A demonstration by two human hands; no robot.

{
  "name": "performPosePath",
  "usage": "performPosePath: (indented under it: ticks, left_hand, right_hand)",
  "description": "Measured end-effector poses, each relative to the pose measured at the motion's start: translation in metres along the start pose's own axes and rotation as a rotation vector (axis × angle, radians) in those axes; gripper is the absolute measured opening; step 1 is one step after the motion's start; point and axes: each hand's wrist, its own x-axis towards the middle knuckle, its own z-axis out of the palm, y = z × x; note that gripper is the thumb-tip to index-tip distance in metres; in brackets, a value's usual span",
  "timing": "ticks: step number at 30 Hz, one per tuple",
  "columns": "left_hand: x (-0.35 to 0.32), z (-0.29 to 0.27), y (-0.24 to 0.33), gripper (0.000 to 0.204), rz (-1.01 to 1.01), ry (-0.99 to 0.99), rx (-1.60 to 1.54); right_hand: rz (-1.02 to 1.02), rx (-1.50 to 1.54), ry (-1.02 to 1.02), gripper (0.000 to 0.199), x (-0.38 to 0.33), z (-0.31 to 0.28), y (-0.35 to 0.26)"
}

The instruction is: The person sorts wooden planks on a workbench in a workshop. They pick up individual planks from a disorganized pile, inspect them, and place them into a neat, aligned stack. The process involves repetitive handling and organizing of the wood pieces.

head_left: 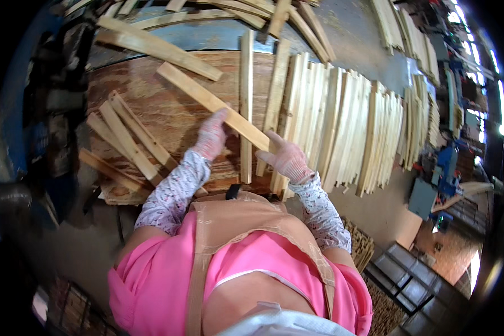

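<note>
A flat wooden slat (199, 96) slants across in front of me, its far end up to the left and its near end to the right. My left hand (213, 134), in a pale work glove, is closed on the slat's lower edge near its middle. At the near right end my right hand (287, 159), gloved alike, grips the slat with the thumb on top. Beneath it, one upright-lying wooden strip (246, 67) rests on the plywood tabletop (168, 103). Another strip (274, 84) lies just right of that one.
Several loose slats (123, 140) lie at the table's left, and a longer board (157, 47) lies at its far side. To the right runs a long row of slats (341, 126) side by side. More boards (313, 33) are heaped at the back; machinery (445, 173) stands far right.
</note>
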Motion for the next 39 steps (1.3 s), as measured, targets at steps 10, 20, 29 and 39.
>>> performPosePath:
  ticks: [10,20,29,39]
  left_hand:
    - [-0.011,0.02,-0.032,0.106,0.431,0.046,1.539]
    - [-0.011,0.057,-0.043,0.103,0.376,0.125,1.979]
    - [0.003,0.031,-0.079,0.099,0.618,0.019,1.588]
    - [0.03,0.045,-0.093,0.095,0.201,-0.162,0.868]
  right_hand:
    - [0.413,0.367,0.873,0.036,-0.038,0.075,0.157]
    - [0.593,0.139,1.017,0.1,-0.014,0.076,0.185]
    - [0.68,0.201,0.75,0.116,-0.019,0.038,0.206]
    - [0.435,0.119,0.874,0.106,-0.007,0.064,0.242]
